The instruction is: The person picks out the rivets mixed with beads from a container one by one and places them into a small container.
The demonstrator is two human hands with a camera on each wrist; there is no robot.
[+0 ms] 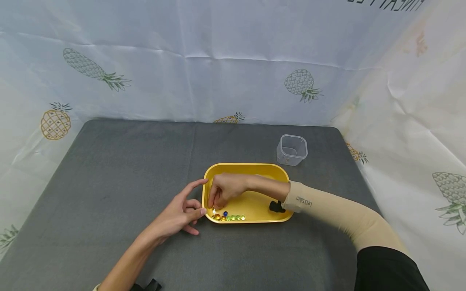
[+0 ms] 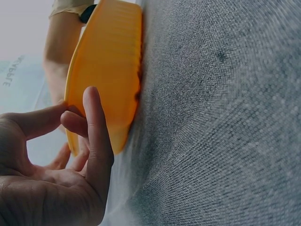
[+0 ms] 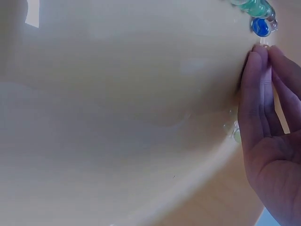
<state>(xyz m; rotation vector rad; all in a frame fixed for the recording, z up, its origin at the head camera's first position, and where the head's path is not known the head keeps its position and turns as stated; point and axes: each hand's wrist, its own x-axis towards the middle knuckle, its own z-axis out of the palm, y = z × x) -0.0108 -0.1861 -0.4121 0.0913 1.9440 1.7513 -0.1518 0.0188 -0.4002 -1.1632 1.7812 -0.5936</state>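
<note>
Inside a yellow tray point(image 1: 255, 208), my right hand point(image 1: 229, 188) reaches down at the left end. Its thumb and fingertips meet low by the tray wall, pinching a small clear marble point(image 3: 265, 46) mostly hidden between them. Right beside the fingertips sits a blue marble point(image 1: 225, 213). Amber marbles point(image 1: 217, 217) and green marbles point(image 1: 233, 217) line the near wall. Another greenish marble point(image 3: 237, 135) shows behind the fingers in the right wrist view. My left hand point(image 1: 180, 214) touches the tray's left rim with thumb and index finger spread apart, other fingers loosely bent outside it.
A clear plastic box point(image 1: 292, 150) stands behind the tray to the right. Grey cloth point(image 1: 127, 173) covers the table. A white pineapple-print sheet point(image 1: 233, 85) hangs along the back and sides. A black strap piece point(image 1: 276, 207) at the right wrist overhangs the tray.
</note>
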